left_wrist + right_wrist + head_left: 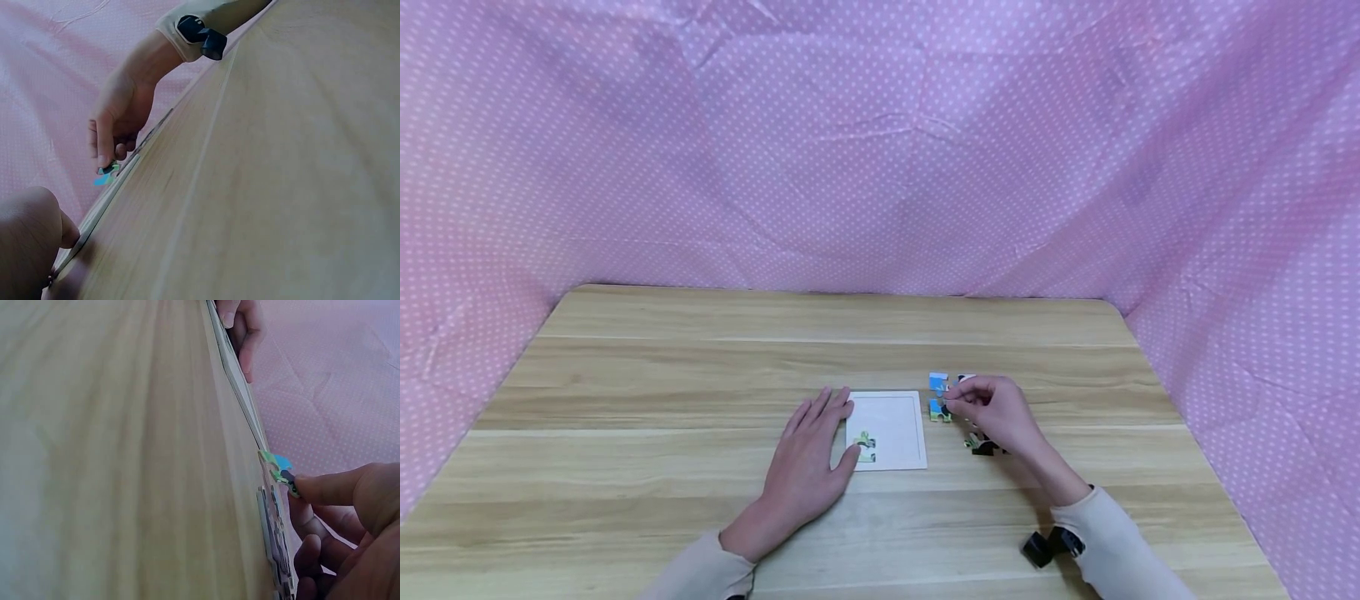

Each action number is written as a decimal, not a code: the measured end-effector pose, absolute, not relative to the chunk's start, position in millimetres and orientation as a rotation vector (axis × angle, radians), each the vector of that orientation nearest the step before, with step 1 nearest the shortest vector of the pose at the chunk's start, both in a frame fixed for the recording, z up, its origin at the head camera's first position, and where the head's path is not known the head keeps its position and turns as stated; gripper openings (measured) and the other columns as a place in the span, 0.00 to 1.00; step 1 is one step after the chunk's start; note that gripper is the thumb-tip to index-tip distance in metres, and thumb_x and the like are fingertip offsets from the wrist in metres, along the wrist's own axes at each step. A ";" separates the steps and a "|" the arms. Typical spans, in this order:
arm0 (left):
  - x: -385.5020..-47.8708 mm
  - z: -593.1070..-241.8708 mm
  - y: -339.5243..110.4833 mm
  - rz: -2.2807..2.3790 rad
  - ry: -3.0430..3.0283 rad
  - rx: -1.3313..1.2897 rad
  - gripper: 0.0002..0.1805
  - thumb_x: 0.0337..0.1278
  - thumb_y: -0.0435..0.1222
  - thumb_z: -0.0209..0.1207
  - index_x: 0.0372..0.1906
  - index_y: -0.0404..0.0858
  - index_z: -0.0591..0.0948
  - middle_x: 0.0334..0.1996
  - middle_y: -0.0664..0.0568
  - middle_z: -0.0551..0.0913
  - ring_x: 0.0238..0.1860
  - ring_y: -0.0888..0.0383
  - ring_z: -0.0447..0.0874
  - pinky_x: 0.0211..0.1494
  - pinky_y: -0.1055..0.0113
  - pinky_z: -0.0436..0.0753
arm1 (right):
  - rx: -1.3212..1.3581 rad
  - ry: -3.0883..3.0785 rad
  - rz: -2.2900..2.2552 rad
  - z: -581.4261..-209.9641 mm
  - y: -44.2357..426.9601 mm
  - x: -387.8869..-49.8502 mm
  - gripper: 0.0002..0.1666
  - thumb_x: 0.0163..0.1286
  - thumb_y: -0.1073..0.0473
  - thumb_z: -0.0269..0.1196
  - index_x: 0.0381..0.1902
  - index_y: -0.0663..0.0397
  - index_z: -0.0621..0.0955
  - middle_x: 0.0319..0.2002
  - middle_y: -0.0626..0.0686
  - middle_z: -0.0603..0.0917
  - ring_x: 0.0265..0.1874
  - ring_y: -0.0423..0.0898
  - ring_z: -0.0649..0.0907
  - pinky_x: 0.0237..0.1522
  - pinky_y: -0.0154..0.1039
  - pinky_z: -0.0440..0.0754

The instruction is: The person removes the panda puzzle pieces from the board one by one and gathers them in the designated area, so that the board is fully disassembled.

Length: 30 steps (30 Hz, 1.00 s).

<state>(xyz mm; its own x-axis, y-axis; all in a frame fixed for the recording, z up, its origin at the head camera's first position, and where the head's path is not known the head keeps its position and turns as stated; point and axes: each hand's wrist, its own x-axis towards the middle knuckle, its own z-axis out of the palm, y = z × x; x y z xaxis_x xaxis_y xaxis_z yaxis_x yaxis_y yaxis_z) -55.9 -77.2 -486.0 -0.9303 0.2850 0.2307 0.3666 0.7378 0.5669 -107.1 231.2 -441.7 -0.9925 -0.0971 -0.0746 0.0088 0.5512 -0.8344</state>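
A flat white puzzle tray (pixel 897 429) lies on the table with green puzzle pieces (pixel 866 454) in its lower left corner. My left hand (pixel 807 467) rests along the tray's left side, fingers extended and thumb at the lower left. To the right of the tray, the thumb and fingertips of my right hand (pixel 1000 414) pinch a puzzle piece (pixel 275 465) coloured blue, green and black. It is tilted up in the right wrist view. Other loose pieces lie around and under this hand, among them a blue one (pixel 937 382) and a green-and-black one (pixel 981 447); the hand partly hides them.
The wood-grain table (pixel 662 400) has rounded far corners. Pink cloth with white dots (pixel 880 167) hangs behind and around it. A small black device (pixel 1051 546) is strapped at the right wrist, over the table.
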 end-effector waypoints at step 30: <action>-54.8 -485.9 -76.1 -0.957 -2.801 -0.531 0.33 0.68 0.41 0.68 0.74 0.32 0.79 0.82 0.48 0.73 0.86 0.43 0.63 0.89 0.44 0.55 | -0.229 2.898 -1.151 -451.3 232.6 -113.4 0.03 0.68 0.67 0.79 0.37 0.56 0.94 0.34 0.47 0.90 0.33 0.40 0.84 0.38 0.32 0.82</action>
